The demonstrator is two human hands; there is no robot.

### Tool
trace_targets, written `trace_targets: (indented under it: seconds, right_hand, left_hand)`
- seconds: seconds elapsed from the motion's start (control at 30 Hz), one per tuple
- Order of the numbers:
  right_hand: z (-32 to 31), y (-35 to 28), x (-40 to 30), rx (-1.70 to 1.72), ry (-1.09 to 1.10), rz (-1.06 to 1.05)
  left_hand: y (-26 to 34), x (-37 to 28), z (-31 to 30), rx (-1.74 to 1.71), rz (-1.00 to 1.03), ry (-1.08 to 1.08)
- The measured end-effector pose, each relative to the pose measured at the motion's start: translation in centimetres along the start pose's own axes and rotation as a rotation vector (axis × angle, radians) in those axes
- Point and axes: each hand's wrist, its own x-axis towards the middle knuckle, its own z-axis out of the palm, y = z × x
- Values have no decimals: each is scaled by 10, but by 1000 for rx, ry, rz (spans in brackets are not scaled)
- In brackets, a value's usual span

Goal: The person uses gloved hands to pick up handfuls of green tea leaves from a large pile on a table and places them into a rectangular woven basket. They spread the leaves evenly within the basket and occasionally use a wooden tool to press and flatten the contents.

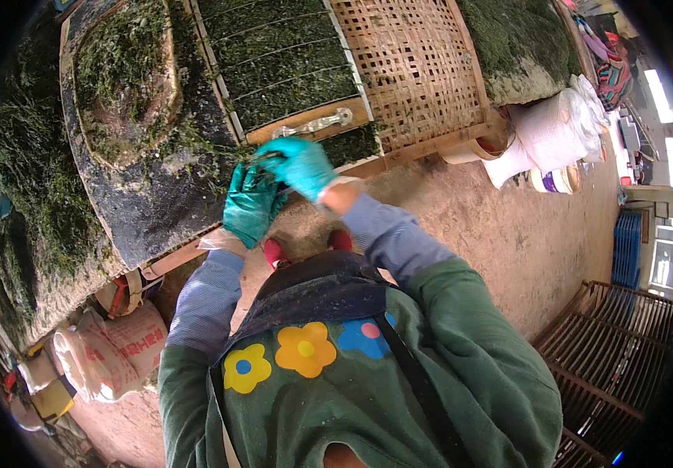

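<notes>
My left hand (pixel 251 205), in a teal rubber glove, is raised over the near edge of a dark work board (pixel 161 216). Beside and partly over it is my right hand (pixel 301 167), blurred, in a matching glove. Dark green strands of seaweed (pixel 263 161) show at the right fingertips, close to the left fingers. What the left hand holds is hard to see. Just beyond lies a wooden bar with a clear handle (pixel 316 123), across a frame (pixel 355 61) spread with seaweed and crossed by thin pale dividers.
A woven slatted rack (pixel 409 70) adjoins the frame on the right. Seaweed heaps (pixel 38 158) lie on the left, with another heap (pixel 518 41) at far right. Sacks (pixel 553 128) and a bucket (pixel 556 178) stand below. A slatted metal rack (pixel 605 351) is at lower right.
</notes>
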Motion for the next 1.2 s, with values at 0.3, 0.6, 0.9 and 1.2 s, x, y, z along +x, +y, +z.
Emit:
trace_targets:
  seconds: [0.3,0.6,0.9,1.2]
  right_hand:
    - [-108,64,-53,-864,26,-350]
    - [-160,100,-44,-523,320,-419]
    - [-169,127,-20,-817,13,-215]
    - [-135,100,-56,-631,99,-546]
  left_hand:
    - [12,6,-13,79,-50,-98]
    - [93,59,-49,-252,-69,326]
    - [144,119,36,-45,-123,-157]
    - [112,100,3,-341,-38,218]
